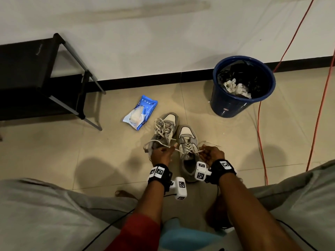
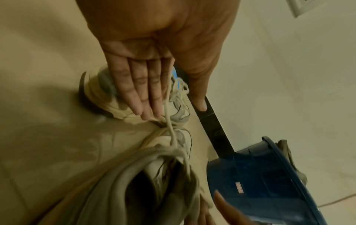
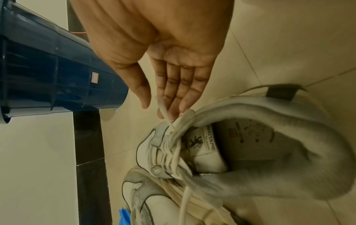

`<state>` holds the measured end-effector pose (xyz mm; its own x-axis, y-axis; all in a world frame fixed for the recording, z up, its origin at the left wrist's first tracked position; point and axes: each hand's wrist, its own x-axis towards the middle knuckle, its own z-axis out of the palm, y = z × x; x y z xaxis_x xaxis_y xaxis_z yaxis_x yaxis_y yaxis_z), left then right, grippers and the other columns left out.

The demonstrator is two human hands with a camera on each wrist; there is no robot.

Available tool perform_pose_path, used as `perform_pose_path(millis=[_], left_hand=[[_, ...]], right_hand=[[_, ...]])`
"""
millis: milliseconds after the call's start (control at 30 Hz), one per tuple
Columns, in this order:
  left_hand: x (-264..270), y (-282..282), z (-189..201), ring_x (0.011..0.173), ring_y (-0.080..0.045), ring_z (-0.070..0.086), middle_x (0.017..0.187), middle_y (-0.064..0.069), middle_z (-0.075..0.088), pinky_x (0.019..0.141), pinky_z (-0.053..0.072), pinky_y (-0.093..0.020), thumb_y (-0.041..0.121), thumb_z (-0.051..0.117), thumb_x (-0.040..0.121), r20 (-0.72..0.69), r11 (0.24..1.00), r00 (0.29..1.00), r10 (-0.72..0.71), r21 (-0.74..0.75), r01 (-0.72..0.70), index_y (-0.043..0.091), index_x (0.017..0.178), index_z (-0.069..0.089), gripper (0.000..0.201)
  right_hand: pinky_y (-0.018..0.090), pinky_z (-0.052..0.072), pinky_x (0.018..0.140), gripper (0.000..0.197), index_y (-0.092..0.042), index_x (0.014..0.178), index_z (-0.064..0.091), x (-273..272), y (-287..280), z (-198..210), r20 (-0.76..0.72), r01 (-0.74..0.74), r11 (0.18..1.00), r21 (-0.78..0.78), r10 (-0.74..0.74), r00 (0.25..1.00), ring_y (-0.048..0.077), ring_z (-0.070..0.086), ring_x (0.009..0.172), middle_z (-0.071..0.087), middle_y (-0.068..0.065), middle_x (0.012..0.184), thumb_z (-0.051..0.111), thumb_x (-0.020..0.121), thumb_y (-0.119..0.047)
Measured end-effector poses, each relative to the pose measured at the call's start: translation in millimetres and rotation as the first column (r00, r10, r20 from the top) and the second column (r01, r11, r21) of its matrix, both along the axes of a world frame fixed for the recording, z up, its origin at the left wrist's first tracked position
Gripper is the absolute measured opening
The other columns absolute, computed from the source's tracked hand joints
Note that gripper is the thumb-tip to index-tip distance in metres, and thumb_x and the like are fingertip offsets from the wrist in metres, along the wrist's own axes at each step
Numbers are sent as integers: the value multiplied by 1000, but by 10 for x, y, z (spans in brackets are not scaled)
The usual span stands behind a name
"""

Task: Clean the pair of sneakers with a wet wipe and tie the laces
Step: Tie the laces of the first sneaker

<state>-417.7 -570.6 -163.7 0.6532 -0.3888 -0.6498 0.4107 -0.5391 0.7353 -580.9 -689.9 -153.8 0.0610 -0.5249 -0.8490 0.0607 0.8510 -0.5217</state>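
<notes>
The right sneaker (image 1: 187, 153) sits mid-floor, its mate (image 1: 164, 134) touching it at ten o'clock. Each grip pinches one flat woven lace end: left hand (image 1: 161, 153), right hand (image 1: 213, 153). Uneven pulling could slacken the crossing, or a smooth end could slip free. The uppers look soft and padded; the mate's laces lie tangled.

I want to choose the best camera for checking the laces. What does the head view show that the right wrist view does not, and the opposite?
Only the head view shows the blue wet wipe packet on the floor, the black metal rack, the white crumpled wipes inside the bin, and both hands pulling lace ends.

Only the right wrist view shows the printed label inside the right grey and white sneaker.

Both show the dark blue plastic bin, that sneaker's white lace and the right hand.
</notes>
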Motion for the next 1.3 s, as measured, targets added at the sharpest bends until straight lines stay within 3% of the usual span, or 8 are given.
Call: perform_pose_path(millis=[133,267,433,633,767,900,1000,1300], left_hand=[[-160,-94,-329,83,-33,73,79,-7,76,81,59,-53,30,83,73,-82,995,992,-92,-57,88,17,71,75,16],[-163,-158,-59,71,-25,68,76,-11,71,63,57,-32,14,76,86,-158,995,987,41,-85,-55,10,77,66,14],[-139,-2,-198,85,-33,70,81,-14,74,67,59,-30,5,72,87,-278,978,944,180,-51,-202,4,78,70,9],[-127,-167,136,75,-21,73,92,-12,72,62,60,-30,4,57,98,-389,842,898,204,-399,-364,5,99,63,6],[-52,-352,184,59,-20,63,69,-3,68,63,55,-36,27,55,99,180,916,979,-91,-371,153,11,89,67,22],[-13,-446,300,90,-31,66,98,-10,71,73,50,-35,45,50,95,576,518,231,-784,402,755,22,107,72,34],[-24,-421,413,99,-30,65,105,-7,71,74,48,-35,41,63,91,549,395,59,-834,517,759,26,106,74,24],[-107,-339,465,97,-28,65,98,-8,72,79,50,-35,41,66,85,626,803,504,-595,432,411,15,93,76,29]], right_hand=[[33,54,68,10,-1,92,68,8,7,-27,53,9,1000,-28,-8,999,25,66,76,71,12,83,61,88,-6],[31,53,68,16,0,100,67,17,-8,-119,103,84,996,-17,-82,991,23,66,79,70,10,84,54,92,-5],[32,46,87,32,5,128,51,-86,115,-346,179,294,950,103,-309,934,28,61,104,57,17,129,43,97,2],[31,49,71,14,-10,96,66,26,-25,-124,318,303,951,-67,-267,910,27,63,100,73,4,89,55,93,-16],[29,52,69,24,-1,108,66,161,-105,186,413,161,932,-323,-14,911,20,63,72,67,10,86,55,94,-17],[30,55,63,19,2,104,69,357,-65,346,92,-331,734,-593,470,878,23,66,74,70,18,92,56,93,-7],[33,57,60,15,-5,87,71,373,-75,337,-125,-620,593,-514,663,738,28,66,69,69,13,77,58,93,-7],[30,57,57,20,3,79,72,234,-110,407,-253,-852,457,-253,819,515,24,67,54,70,16,66,56,90,-2]])
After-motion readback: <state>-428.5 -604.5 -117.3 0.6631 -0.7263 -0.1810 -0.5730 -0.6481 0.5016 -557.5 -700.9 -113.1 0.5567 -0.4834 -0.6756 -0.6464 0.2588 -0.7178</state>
